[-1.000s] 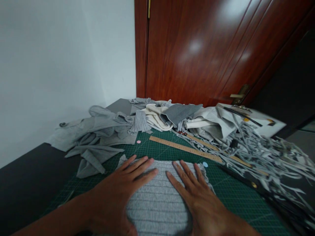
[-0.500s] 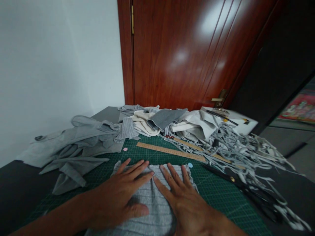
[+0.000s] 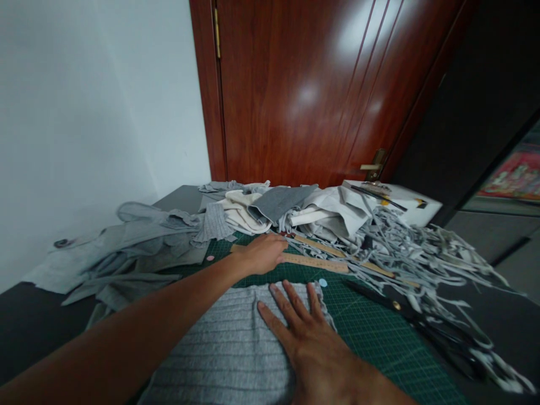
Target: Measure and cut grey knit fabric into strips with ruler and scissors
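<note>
A piece of grey ribbed knit fabric (image 3: 219,349) lies on the green cutting mat (image 3: 371,343). My right hand (image 3: 310,337) rests flat on its right part, fingers spread. Stretched beyond the fabric's far edge, my left hand (image 3: 265,253) is over the wooden ruler (image 3: 316,262), its fingers bent and close together. Their tips and the thumb are largely hidden, so whether they grip the ruler does not show. Just past those fingers, a second wooden ruler (image 3: 320,246) lies by a small red item (image 3: 288,234).
Black scissors (image 3: 396,305) lie at the mat's right, beside a heap of grey fabric strips (image 3: 413,247). Folded grey and cream cloth (image 3: 282,202) is piled at the back, more grey cloth (image 3: 147,236) at left. A white box (image 3: 415,205) stands back right.
My left hand has lifted off the fabric and moved forward to the wooden ruler. My right hand stays spread on the fabric. The view has shifted slightly.
</note>
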Demonstrator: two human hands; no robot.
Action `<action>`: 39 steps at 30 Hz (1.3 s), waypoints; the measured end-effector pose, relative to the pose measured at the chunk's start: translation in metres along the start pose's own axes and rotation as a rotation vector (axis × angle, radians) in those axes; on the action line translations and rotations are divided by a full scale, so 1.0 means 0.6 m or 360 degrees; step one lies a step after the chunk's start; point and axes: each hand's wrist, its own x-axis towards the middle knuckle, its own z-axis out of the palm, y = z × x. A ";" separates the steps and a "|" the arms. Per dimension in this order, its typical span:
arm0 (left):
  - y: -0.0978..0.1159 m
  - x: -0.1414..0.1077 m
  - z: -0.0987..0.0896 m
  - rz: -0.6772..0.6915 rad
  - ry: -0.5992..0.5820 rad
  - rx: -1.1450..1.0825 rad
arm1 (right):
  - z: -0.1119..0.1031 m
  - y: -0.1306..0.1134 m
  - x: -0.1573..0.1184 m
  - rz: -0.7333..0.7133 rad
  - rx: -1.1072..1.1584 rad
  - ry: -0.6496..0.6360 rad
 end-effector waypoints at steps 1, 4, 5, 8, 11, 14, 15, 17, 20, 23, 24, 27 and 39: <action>-0.005 0.004 0.002 0.0028 -0.0026 0.0000 | 0.000 0.000 0.000 -0.0003 -0.0004 0.0006; -0.017 0.011 0.003 0.0105 -0.0084 -0.0005 | -0.001 0.001 0.001 -0.0018 -0.0006 -0.0004; -0.020 0.012 0.001 0.0121 -0.0098 -0.0006 | -0.001 0.002 0.002 -0.0019 -0.0004 -0.0013; -0.022 0.006 -0.015 0.0138 -0.0122 -0.0004 | -0.002 0.001 0.002 -0.0012 -0.0002 -0.0021; -0.014 -0.023 -0.045 0.0114 -0.0090 -0.0013 | -0.006 -0.002 0.001 0.0010 -0.0022 -0.0019; 0.011 -0.077 -0.071 -0.0008 -0.0011 -0.0121 | -0.009 -0.005 -0.001 0.0044 -0.0038 -0.0025; 0.024 -0.099 -0.075 -0.0127 0.0040 -0.0309 | -0.009 -0.005 -0.001 0.0053 -0.0039 -0.0027; 0.054 -0.142 -0.071 -0.0426 0.0141 -0.0737 | -0.008 -0.005 -0.002 0.0061 -0.0042 -0.0021; 0.099 -0.196 -0.042 -0.0786 0.0288 -0.1110 | -0.007 -0.007 -0.004 0.0056 -0.0051 0.0020; 0.129 -0.227 -0.010 -0.0964 0.0361 -0.1111 | -0.013 -0.014 -0.008 0.0039 -0.0036 0.0029; 0.134 -0.231 -0.003 -0.0981 0.0336 -0.1053 | -0.016 -0.017 -0.010 0.0041 -0.0028 0.0020; 0.142 -0.234 0.001 -0.0922 0.0201 -0.0803 | -0.028 -0.027 -0.013 0.0058 0.0000 -0.0002; 0.120 -0.243 0.025 -0.0800 0.0089 -0.0774 | -0.023 -0.022 -0.005 0.0040 0.0061 -0.0004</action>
